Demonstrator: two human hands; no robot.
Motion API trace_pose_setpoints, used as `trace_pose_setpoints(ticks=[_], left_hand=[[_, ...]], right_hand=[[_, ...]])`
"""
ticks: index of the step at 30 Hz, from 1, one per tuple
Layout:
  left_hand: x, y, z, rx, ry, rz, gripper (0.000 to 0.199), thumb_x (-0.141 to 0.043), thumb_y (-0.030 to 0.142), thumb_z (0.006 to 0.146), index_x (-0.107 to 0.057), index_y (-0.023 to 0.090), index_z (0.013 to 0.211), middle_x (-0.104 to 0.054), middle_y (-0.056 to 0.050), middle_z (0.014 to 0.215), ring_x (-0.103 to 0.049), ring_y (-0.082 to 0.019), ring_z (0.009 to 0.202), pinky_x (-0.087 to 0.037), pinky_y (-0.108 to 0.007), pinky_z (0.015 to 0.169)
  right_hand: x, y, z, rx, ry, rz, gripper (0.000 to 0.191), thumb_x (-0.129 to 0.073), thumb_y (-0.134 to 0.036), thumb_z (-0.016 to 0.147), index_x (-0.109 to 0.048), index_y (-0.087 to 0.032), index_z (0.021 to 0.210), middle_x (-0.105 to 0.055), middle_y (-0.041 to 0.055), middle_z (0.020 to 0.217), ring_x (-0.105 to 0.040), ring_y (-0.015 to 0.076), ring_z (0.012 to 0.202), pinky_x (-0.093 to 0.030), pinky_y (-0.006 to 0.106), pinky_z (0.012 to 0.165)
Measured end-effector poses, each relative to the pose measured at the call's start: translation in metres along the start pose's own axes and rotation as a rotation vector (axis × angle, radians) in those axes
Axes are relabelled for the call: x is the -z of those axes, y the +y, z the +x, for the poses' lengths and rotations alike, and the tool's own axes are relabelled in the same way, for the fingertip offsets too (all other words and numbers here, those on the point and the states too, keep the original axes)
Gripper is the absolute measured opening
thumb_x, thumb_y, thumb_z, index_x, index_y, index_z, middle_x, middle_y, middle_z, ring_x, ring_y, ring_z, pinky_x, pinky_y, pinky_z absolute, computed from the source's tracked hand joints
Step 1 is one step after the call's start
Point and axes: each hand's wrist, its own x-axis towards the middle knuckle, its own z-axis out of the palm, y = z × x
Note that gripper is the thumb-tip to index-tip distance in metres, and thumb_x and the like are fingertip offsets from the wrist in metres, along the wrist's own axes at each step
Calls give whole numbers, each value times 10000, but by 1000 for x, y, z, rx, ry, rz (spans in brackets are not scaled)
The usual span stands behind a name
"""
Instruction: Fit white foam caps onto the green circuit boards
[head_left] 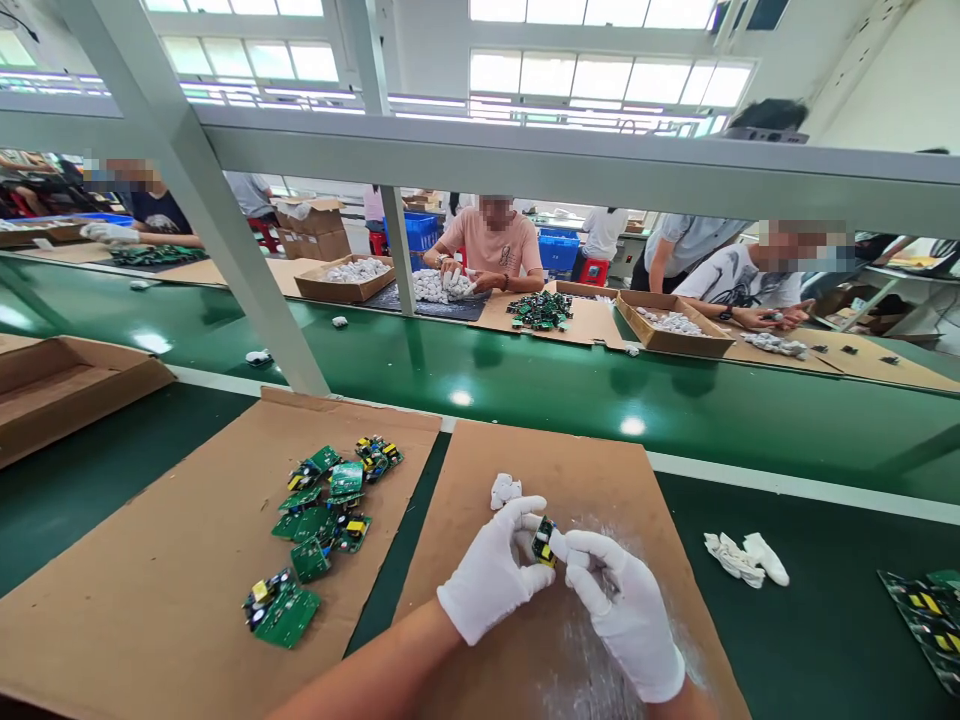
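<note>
My left hand [499,570], in a white glove, is closed around the edge of a small circuit board [545,543] with black and yellow parts. Opposite it, my right hand [622,610], gloved too, has thumb and forefinger pinched together at the board's right side. Whether a small white piece sits between those fingertips is hard to make out against the glove. Just beyond my left fingers lies a crumpled white lump [505,490] on the cardboard sheet [480,470], which has whitish smears under my right hand.
Left, several green circuit boards [307,525] lie on another cardboard sheet [150,590], near a shallow box [82,385]. Right are crumpled white cloth pieces [735,558] and a board panel [926,620]. A metal post [247,260] rises ahead; co-workers sit across the green conveyor [420,365].
</note>
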Motion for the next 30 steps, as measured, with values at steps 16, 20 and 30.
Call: trace_pose_setpoints(ticks=[16,20,30], left_hand=[[-10,9,1,232,-84,-391,380,-654,297,717,-580,155,1061,-629,-104,986,-633,-160,758,-472,-218,591],[-8,6,2,245,-12,-392,440,-645,346,724,-537,166,1111,-622,-115,1016,-645,-171,760,-469,-218,573],[-11,8,0,181,10,-294,511,-656,333,702,-517,167,1164,-599,-115,1094,-605,-213,906,-482,-329,764]], right_hand=[[0,-1,2,70,60,-119,173,-557,-233,798,-623,-230,958,-669,62,955,-624,207,855,-528,320,730],[-2,6,-2,6,109,-90,242,-561,-257,794,-579,-227,1034,-681,68,934,-629,196,776,-533,312,662],[0,9,1,230,88,-371,246,-526,-205,818,-587,-257,1051,-645,42,906,-614,171,793,-512,292,681]])
